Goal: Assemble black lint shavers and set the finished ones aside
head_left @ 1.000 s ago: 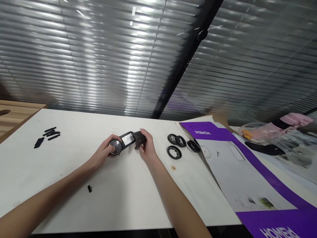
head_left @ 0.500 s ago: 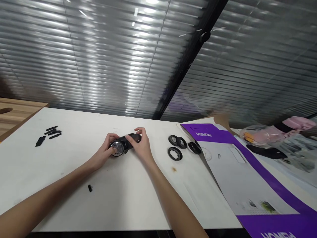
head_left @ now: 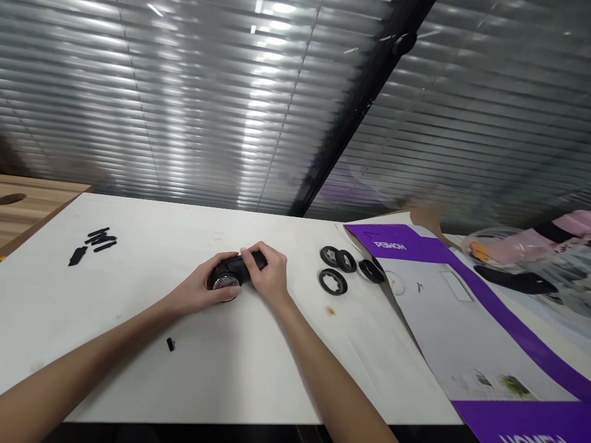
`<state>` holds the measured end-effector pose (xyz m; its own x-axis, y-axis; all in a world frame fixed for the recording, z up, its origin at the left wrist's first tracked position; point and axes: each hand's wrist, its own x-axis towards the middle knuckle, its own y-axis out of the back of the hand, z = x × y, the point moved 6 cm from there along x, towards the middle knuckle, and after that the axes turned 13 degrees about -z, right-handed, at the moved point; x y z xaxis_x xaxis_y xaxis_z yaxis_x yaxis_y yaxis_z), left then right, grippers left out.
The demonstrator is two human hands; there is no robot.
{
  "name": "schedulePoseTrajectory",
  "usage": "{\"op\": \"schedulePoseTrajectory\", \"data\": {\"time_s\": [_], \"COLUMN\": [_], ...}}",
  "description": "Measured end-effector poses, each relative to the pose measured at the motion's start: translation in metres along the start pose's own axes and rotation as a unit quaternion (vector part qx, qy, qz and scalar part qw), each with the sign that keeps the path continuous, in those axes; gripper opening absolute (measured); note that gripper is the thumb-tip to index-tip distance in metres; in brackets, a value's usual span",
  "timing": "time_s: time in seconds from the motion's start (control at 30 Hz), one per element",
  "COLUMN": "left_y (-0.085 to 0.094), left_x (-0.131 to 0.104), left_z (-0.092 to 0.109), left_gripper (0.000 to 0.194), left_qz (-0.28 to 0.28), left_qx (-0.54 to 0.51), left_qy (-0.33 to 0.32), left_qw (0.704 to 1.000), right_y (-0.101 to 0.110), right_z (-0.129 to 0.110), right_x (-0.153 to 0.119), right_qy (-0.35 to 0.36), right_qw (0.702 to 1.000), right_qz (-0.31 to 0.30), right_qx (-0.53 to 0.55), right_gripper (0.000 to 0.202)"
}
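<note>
Black handheld device (head_left: 244,269) lies between the two hands over the middle of the white table (head_left: 258,369), its round, perforated metal disc (head_left: 226,282) at the left end and its dark body reaching right and slightly far. The left hand (head_left: 198,289) is partly closed around the disc end, fingers curled over the far side and thumb stretched rightward across the disc's near edge. The right hand (head_left: 271,275) is bent around the other end, its thumb laid on the top of the body and its fingers curled over the far right side. The left forearm slants in from the near left corner; the right forearm rises from the near edge, angled leftward toward the device. On the tabletop, a small black piece (head_left: 170,344) sits near the left forearm, while several thin black strips (head_left: 105,246) and a wider flat piece (head_left: 77,256) lie at the far left. Four black rings (head_left: 371,271) are grouped right of the right hand, with a brown stain (head_left: 330,311) just nearer. Farther right spreads a purple and white printed sheet (head_left: 425,320), and beyond it are a pink item with a black band (head_left: 549,232) and clear plastic. A wooden panel (head_left: 37,206) adjoins the far left; horizontal blinds (head_left: 184,111) and a dark slanting post (head_left: 351,123) fill the background.
</note>
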<state>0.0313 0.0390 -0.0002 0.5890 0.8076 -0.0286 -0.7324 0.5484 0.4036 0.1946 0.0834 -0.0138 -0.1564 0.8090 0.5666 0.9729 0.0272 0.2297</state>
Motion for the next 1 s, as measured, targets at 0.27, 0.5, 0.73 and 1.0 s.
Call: {"op": "schedulePoseTrajectory", "data": {"time_s": [0.27,0.5,0.73,1.0], "left_y": [-0.003,-0.005,-0.004,0.0], "left_x": [-0.001,-0.002,-0.002,-0.002], "left_z": [0.0,-0.001,-0.007,-0.007], "left_gripper": [0.07,0.07,0.067,0.066], "left_qz": [-0.011,-0.03,-0.019,-0.01], "left_qx": [0.003,0.015,0.022,0.022], "left_qy": [-0.006,-0.019,-0.017,0.006], "left_qw": [1.0,0.999,0.999,1.0], "right_y": [-0.001,-0.005,-0.005,-0.006], "right_z": [-0.004,-0.008,-0.012,0.001], "right_x": [-0.004,-0.005,-0.008,-0.006], "right_qy": [0.003,0.009,0.037,0.009], "right_qw": [0.998,0.995,0.972,0.991], "right_qz": [-0.013,-0.058,-0.048,-0.014], "right_qx": [-0.061,-0.087,-0.225,-0.131], "right_gripper": [0.037,0.034,0.044,0.048]}}
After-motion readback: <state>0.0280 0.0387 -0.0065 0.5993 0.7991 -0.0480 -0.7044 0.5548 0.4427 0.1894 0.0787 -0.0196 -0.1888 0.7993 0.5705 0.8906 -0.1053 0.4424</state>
